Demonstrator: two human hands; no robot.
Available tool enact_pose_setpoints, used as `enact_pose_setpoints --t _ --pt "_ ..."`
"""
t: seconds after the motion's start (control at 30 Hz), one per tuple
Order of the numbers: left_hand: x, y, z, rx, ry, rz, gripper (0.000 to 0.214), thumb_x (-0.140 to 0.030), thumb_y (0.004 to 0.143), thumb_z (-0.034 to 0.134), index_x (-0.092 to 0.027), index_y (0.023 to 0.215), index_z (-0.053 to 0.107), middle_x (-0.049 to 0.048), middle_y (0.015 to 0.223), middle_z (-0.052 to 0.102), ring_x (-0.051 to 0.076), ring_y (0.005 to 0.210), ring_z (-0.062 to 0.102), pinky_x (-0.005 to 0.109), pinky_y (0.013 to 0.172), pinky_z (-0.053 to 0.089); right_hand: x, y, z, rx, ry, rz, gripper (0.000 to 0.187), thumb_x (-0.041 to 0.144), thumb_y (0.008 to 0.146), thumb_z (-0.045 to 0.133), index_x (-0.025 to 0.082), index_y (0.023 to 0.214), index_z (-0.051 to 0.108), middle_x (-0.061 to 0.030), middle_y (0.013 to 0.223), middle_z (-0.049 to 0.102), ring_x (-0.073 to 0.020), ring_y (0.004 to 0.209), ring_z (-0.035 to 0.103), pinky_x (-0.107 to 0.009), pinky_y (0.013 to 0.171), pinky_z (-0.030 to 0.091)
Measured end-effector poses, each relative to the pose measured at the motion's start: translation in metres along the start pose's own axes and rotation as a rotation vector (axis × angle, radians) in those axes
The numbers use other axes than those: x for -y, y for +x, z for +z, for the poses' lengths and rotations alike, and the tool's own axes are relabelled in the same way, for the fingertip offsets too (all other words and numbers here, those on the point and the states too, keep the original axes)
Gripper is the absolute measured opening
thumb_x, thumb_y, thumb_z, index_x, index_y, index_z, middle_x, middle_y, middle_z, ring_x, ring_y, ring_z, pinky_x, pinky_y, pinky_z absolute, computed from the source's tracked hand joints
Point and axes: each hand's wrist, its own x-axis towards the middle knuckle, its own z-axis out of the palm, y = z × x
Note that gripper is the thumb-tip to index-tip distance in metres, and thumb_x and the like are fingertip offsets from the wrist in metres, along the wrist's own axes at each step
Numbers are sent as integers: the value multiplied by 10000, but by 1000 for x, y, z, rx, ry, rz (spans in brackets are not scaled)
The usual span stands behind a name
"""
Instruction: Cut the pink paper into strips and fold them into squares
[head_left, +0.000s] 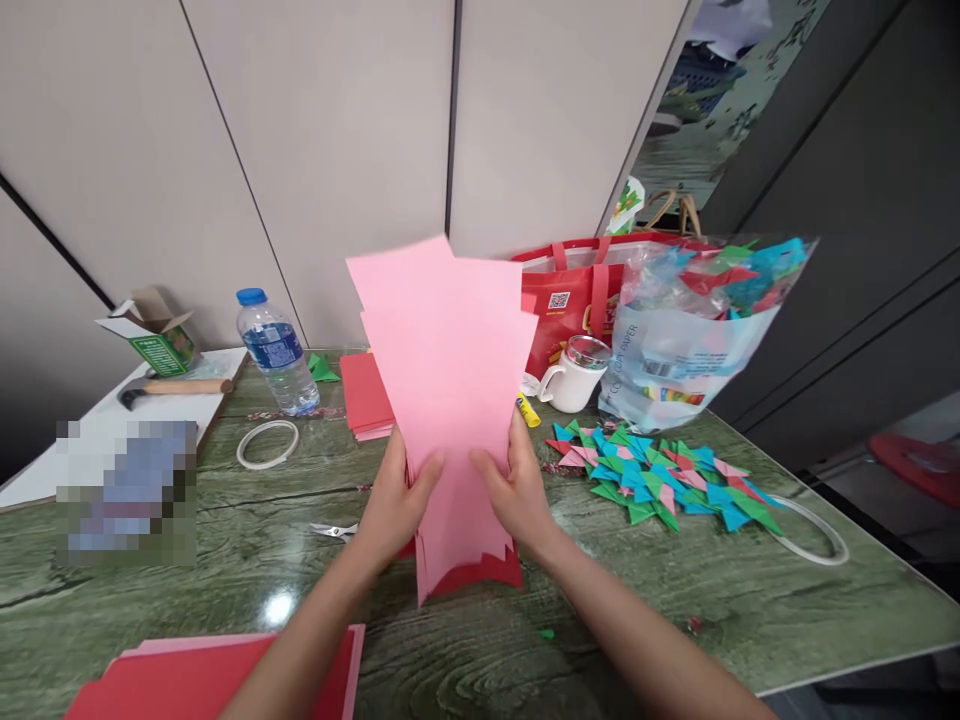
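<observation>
Between my two hands stands a bundle of pink paper sheets (454,370), upright and fanned unevenly at the top, with red paper (480,578) showing at its lower edge. My left hand (397,500) is closed on the left side of the bundle, thumb across the front. On the right side, my right hand (517,490) grips it the same way; the fingers behind are mostly hidden. Small scissors (335,531) lie left of my left hand. Behind the bundle is a stack of red paper (367,395), partly covered. More red and pink sheets (210,680) lie at the front left.
Folded paper pieces (660,475) are heaped at right beside a white ring (821,540). Behind them stand a plastic bag (682,360), a white mug (574,375) and a red bag (562,310). At left are a water bottle (277,355), another ring (268,445) and a hammer (176,387).
</observation>
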Motion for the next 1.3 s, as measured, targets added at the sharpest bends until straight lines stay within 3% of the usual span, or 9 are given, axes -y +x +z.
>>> enact_pose_setpoints --t 0.17,0.3,0.47,0.73,0.93,1.07,1.13,1.2,1.3 --pt "-13 22 8 -173 111 171 515 -262 800 502 -165 1272 319 126 1195 504 234 1032 520 350 908 375 12 14 15 -95 -92 -140 580 278 855 391 187 1374 150 -99 1361 349 -228 1263 312 -407 1048 241" --pt "-3 22 12 -236 187 235 519 -261 812 489 -169 1287 302 131 1256 451 246 1138 444 360 953 336 5 14 17 -126 -57 -95 598 354 850 404 178 1367 161 -108 1351 363 -227 1265 308 -407 1054 226" --pt "6 12 14 -330 260 217 540 -298 787 523 -119 1255 322 174 1213 467 269 1076 486 375 917 363 -9 7 14 -149 3 -56 645 388 822 451 158 1351 164 -147 1319 397 -241 1243 343 -408 1043 236" --pt "2 6 0 -224 126 183 564 -335 670 657 -186 1148 399 90 1096 534 247 1039 510 327 874 399 -3 6 -2 -178 212 -75 849 322 693 635 185 1346 110 -144 1366 290 -227 1210 375 -375 1011 308" --pt "17 -7 14 -294 121 86 440 -364 653 663 -191 1006 464 82 940 579 265 942 545 359 836 407 -13 -8 1 -230 151 32 583 320 672 652 201 1178 387 -101 1138 503 -226 1081 462 -374 966 342" --pt "-7 9 8 -342 173 116 463 -369 651 665 -177 1025 471 85 975 573 274 968 532 369 840 406 10 9 -6 -280 111 -24 497 319 698 631 199 1140 438 -84 1109 524 -224 1060 476 -358 944 357" --pt "-23 20 -2 -283 165 216 507 -333 702 624 -169 1137 421 98 1101 539 255 1044 500 357 876 392 26 21 -15 -226 164 -86 454 302 734 594 211 1149 434 -66 1105 536 -207 1052 492 -344 929 376" --pt "-32 27 -10 -198 133 253 493 -303 736 593 -174 1175 408 90 1127 537 241 1075 487 349 891 389 36 30 -22 1 242 -129 418 289 755 568 219 1150 448 -49 1101 558 -195 1026 522 -332 897 409" --pt "-34 28 -13 -257 67 199 453 -305 746 577 -174 1157 439 94 1107 553 246 1028 521 370 861 414 37 34 -24 160 244 -139 465 261 733 589 218 1174 449 -43 1146 555 -197 1062 511 -334 919 401"
